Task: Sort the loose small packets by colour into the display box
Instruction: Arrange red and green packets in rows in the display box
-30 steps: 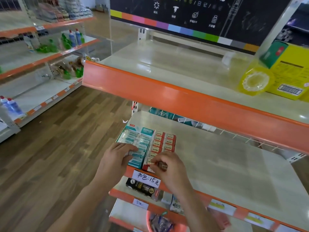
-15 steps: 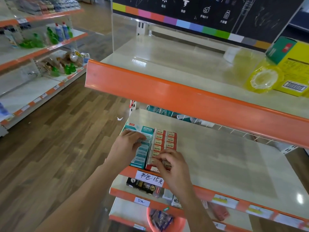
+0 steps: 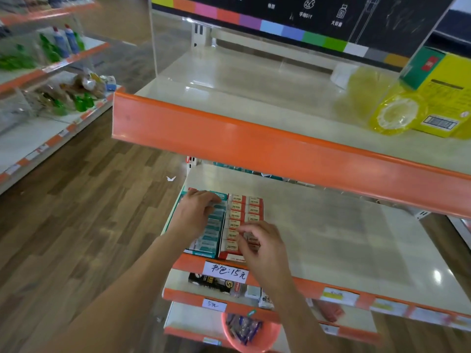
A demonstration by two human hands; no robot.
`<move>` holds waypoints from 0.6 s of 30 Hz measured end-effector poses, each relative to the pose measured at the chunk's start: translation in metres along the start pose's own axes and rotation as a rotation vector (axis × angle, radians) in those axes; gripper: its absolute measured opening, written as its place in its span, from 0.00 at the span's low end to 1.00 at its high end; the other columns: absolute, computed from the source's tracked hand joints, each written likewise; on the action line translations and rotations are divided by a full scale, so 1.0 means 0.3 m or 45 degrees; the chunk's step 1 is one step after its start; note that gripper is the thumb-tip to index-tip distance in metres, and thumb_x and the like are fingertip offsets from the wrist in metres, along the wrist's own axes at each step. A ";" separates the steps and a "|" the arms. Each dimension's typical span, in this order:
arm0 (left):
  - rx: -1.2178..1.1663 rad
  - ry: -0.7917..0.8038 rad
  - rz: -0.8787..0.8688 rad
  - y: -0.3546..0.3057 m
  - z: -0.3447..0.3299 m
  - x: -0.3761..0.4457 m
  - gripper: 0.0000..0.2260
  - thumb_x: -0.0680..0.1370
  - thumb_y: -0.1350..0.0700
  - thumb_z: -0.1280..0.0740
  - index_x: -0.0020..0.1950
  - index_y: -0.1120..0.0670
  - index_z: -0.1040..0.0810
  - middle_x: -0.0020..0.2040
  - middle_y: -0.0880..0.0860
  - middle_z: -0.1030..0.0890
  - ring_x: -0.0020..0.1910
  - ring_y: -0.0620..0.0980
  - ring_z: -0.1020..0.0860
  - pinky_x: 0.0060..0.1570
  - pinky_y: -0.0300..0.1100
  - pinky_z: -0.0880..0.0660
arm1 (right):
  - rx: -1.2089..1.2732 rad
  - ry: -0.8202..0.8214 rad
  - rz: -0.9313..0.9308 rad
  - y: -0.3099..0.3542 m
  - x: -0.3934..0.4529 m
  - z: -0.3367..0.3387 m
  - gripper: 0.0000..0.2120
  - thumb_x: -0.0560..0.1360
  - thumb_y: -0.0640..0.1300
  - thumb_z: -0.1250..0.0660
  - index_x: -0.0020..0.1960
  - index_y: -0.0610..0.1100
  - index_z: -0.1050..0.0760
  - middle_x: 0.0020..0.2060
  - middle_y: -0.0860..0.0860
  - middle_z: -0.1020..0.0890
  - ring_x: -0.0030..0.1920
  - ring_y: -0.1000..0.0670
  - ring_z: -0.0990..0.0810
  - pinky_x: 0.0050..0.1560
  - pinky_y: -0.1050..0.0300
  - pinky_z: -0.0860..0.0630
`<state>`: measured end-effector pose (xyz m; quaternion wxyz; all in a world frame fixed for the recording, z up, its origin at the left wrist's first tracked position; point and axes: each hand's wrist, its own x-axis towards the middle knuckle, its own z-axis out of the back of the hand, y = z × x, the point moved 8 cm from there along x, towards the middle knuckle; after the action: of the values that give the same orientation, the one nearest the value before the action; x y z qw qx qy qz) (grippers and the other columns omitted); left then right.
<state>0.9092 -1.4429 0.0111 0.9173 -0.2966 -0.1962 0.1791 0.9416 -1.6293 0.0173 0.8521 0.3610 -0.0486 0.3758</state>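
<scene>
The display box sits at the left front of the middle shelf. Teal packets fill its left half and red packets its right half, in rows. My left hand lies flat on the teal packets, fingertips reaching the back row. My right hand hovers over the front red rows, and its curled fingers and thumb pinch one red packet, which is blurred and partly hidden.
The orange lip of the upper shelf overhangs the box. A yellow box and a bagged tape roll stand on it at right. A price label, a black carton and a pink basket are below.
My left hand slid from the front of the teal packets to the back row. My right hand stayed at the front red rows, lowering its packet among them.
</scene>
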 end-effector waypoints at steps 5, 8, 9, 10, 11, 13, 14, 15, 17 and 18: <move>0.061 -0.012 -0.048 0.022 -0.007 0.017 0.11 0.76 0.65 0.35 0.53 0.54 0.17 0.52 0.49 0.17 0.53 0.54 0.26 0.46 0.44 0.28 | -0.006 -0.017 0.019 0.006 0.012 -0.006 0.06 0.74 0.43 0.28 0.51 0.49 0.18 0.48 0.59 0.19 0.53 0.59 0.26 0.54 0.74 0.34; 0.084 0.010 -0.034 0.023 -0.017 0.026 0.12 0.76 0.65 0.35 0.52 0.53 0.16 0.54 0.49 0.18 0.54 0.53 0.26 0.48 0.46 0.26 | 0.004 -0.039 0.018 0.009 0.021 -0.011 0.06 0.74 0.43 0.28 0.51 0.49 0.19 0.48 0.60 0.19 0.53 0.58 0.26 0.54 0.73 0.33; 0.095 0.014 -0.040 0.022 -0.021 0.028 0.12 0.76 0.65 0.34 0.52 0.53 0.16 0.54 0.49 0.18 0.54 0.53 0.26 0.49 0.46 0.25 | 0.006 -0.047 0.021 0.010 0.022 -0.012 0.07 0.74 0.43 0.28 0.51 0.49 0.19 0.48 0.60 0.19 0.53 0.58 0.26 0.54 0.72 0.33; 0.108 0.015 -0.048 0.022 -0.025 0.027 0.11 0.75 0.65 0.34 0.51 0.53 0.15 0.54 0.49 0.18 0.54 0.53 0.26 0.49 0.47 0.25 | 0.004 -0.051 0.021 0.008 0.023 -0.014 0.07 0.74 0.43 0.28 0.51 0.50 0.19 0.48 0.60 0.19 0.53 0.58 0.26 0.55 0.72 0.33; 0.118 0.013 -0.052 0.023 -0.028 0.024 0.11 0.75 0.65 0.33 0.50 0.53 0.15 0.54 0.50 0.18 0.54 0.53 0.26 0.49 0.47 0.25 | -0.001 -0.049 0.018 0.006 0.020 -0.016 0.07 0.74 0.43 0.28 0.52 0.50 0.19 0.48 0.60 0.19 0.54 0.59 0.26 0.55 0.71 0.32; 0.138 0.009 -0.056 0.029 -0.031 0.018 0.11 0.75 0.65 0.33 0.52 0.53 0.16 0.54 0.50 0.18 0.54 0.53 0.26 0.48 0.47 0.25 | -0.018 -0.041 0.004 -0.001 0.014 -0.022 0.07 0.74 0.43 0.28 0.52 0.50 0.19 0.49 0.60 0.19 0.54 0.59 0.26 0.55 0.71 0.32; 0.146 0.006 -0.060 0.030 -0.032 0.015 0.12 0.75 0.65 0.33 0.53 0.53 0.17 0.54 0.50 0.18 0.55 0.54 0.26 0.49 0.48 0.25 | -0.024 -0.042 -0.003 -0.004 0.010 -0.024 0.07 0.74 0.43 0.28 0.52 0.49 0.19 0.49 0.60 0.19 0.54 0.59 0.26 0.55 0.71 0.32; 0.159 0.004 -0.065 0.030 -0.035 0.013 0.13 0.75 0.65 0.33 0.55 0.53 0.17 0.54 0.50 0.18 0.55 0.54 0.26 0.50 0.50 0.24 | -0.026 -0.052 -0.006 -0.007 0.008 -0.023 0.07 0.74 0.42 0.28 0.52 0.49 0.19 0.49 0.60 0.19 0.54 0.58 0.26 0.55 0.72 0.32; 0.216 0.023 -0.071 0.027 -0.051 0.007 0.15 0.74 0.65 0.33 0.58 0.52 0.19 0.57 0.51 0.19 0.58 0.54 0.26 0.55 0.53 0.26 | -0.027 -0.083 -0.015 -0.014 0.002 -0.019 0.08 0.74 0.42 0.28 0.53 0.49 0.19 0.51 0.59 0.20 0.56 0.57 0.25 0.57 0.71 0.31; 0.264 0.049 -0.068 0.026 -0.064 0.002 0.16 0.74 0.64 0.32 0.60 0.52 0.20 0.61 0.50 0.20 0.60 0.54 0.28 0.58 0.53 0.28 | -0.031 -0.099 -0.024 -0.020 0.000 -0.018 0.09 0.75 0.44 0.29 0.55 0.48 0.19 0.53 0.58 0.20 0.58 0.57 0.26 0.60 0.67 0.30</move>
<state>0.9170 -1.4458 -0.0079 0.9511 -0.1982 -0.1668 0.1683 0.9447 -1.6286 0.0098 0.8575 0.3652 -0.0830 0.3528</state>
